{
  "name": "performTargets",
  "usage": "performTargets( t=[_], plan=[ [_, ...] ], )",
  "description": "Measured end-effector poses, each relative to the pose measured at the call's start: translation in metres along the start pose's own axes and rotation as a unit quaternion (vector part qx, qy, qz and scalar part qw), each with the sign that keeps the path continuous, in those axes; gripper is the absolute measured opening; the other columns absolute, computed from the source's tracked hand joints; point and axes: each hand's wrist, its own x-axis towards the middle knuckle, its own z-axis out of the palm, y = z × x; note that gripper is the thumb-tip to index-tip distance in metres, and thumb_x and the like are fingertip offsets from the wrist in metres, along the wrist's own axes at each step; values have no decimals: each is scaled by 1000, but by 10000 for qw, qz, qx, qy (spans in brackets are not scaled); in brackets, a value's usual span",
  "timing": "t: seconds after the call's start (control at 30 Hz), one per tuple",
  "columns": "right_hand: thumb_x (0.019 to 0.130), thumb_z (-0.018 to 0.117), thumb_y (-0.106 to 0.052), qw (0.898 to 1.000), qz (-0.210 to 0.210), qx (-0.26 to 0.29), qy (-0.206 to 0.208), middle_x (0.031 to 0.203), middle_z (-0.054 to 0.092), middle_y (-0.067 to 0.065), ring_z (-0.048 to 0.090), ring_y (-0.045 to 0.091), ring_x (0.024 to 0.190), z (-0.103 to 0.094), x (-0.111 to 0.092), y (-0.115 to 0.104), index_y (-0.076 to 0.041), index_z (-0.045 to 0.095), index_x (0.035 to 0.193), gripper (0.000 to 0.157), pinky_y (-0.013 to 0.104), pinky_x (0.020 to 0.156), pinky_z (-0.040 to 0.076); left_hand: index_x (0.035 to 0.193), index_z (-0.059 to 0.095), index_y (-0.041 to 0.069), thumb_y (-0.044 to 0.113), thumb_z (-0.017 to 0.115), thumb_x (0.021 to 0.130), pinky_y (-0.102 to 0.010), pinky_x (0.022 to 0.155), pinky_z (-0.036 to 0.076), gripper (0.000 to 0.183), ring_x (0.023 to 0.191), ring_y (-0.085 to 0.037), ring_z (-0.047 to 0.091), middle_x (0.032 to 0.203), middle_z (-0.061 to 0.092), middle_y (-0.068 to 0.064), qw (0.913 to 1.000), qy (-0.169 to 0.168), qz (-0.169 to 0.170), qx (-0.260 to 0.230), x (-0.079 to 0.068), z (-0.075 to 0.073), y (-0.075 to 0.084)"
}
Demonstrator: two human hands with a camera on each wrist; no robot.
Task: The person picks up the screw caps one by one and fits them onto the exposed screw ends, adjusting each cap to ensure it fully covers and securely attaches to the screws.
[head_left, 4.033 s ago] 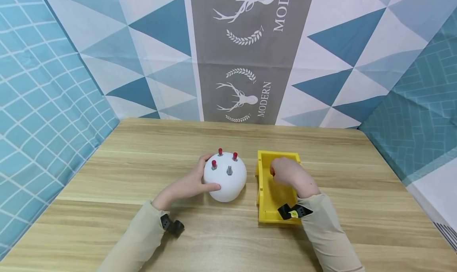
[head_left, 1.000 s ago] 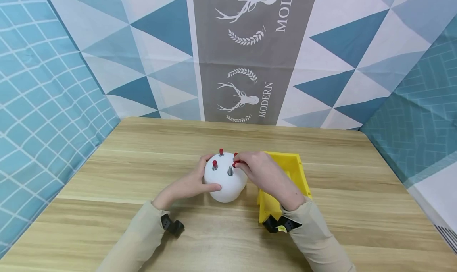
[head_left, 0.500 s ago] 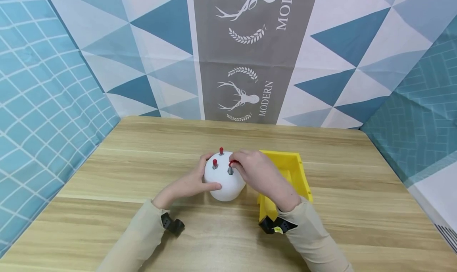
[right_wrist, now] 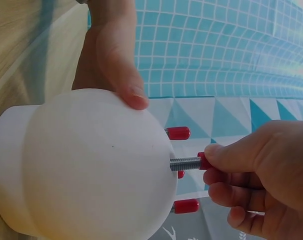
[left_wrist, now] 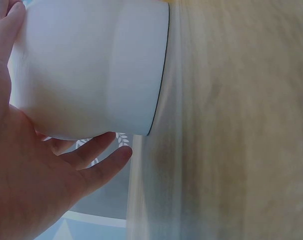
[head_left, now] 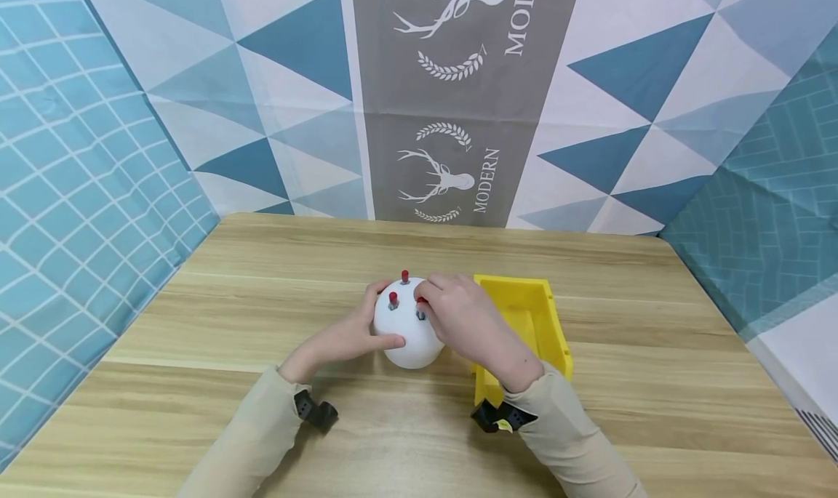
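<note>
A white, round-topped body [head_left: 411, 351] stands on the table, with several upright metal bolts on its top. My left hand [head_left: 353, 334] holds it by the left side, thumb in front and fingers behind. My right hand [head_left: 461, 320] pinches a small red cap [right_wrist: 204, 161] between thumb and forefinger. That cap sits at the tip of a threaded bolt [right_wrist: 185, 164], most of whose thread shows below it. Other bolts wear red caps [head_left: 393, 297], two of them plain in the head view; a further one is behind my right hand there.
A yellow bin [head_left: 555, 327] stands to the right of the white body, partly under my right forearm. The wooden table [head_left: 655, 352] reaches back to a patterned cloth wall [head_left: 301, 156]. Each wrist wears a black camera [head_left: 317, 414].
My right hand has come out of the yellow bin with a red cap, across to the white body, and brought the cap onto the bare bolt's tip. My left hand keeps its hold.
</note>
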Motion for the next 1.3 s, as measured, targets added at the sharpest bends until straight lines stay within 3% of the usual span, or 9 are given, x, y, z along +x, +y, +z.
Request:
performTargets(
  t=[0.23, 0.47, 0.57, 1.23, 1.3],
  plan=[
    [83, 66, -15, 10000, 0, 33, -71, 81, 61, 0, 55, 14, 70, -1, 0, -1, -10, 63, 88, 8, 28, 69, 45, 142, 5, 10, 32, 71, 78, -44, 99, 34, 95, 124, -23, 36, 139, 30, -8, 10000, 2, -20, 96, -1, 0, 5],
    [84, 64, -15, 9990, 213, 174, -362, 81, 60, 0, 55, 14, 71, -1, 1, -3, -10, 63, 89, 7, 31, 73, 45, 141, 5, 2, 24, 70, 80, -45, 99, 33, 91, 124, -27, 36, 138, 30, -14, 9999, -96, -77, 29, -11, -5, 33],
    [85, 64, -15, 9984, 281, 211, -443, 82, 61, 0, 55, 14, 72, -1, 1, -3, -10, 63, 90, 8, 30, 73, 45, 140, 6, 2, 24, 69, 80, -45, 99, 34, 90, 123, -27, 37, 138, 31, -14, 9999, -124, -65, 14, -13, -5, 38],
    [85, 63, -15, 9964, 470, 413, -579, 84, 60, 2, 56, 16, 71, 4, -2, -4, -9, 64, 93, 10, 26, 70, 50, 141, 6, 3, 25, 70, 80, -45, 100, 32, 91, 125, -27, 36, 139, 31, -15, 9999, -94, -40, -31, -13, -5, 37],
    [86, 63, -16, 9957, 503, 478, -610, 85, 60, 2, 56, 16, 71, 5, -3, -3, -9, 63, 93, 10, 27, 71, 51, 141, 6, 5, 27, 70, 80, -45, 100, 32, 92, 125, -27, 36, 139, 31, -14, 10000, -80, -42, -21, -9, -3, 28]
  ],
)
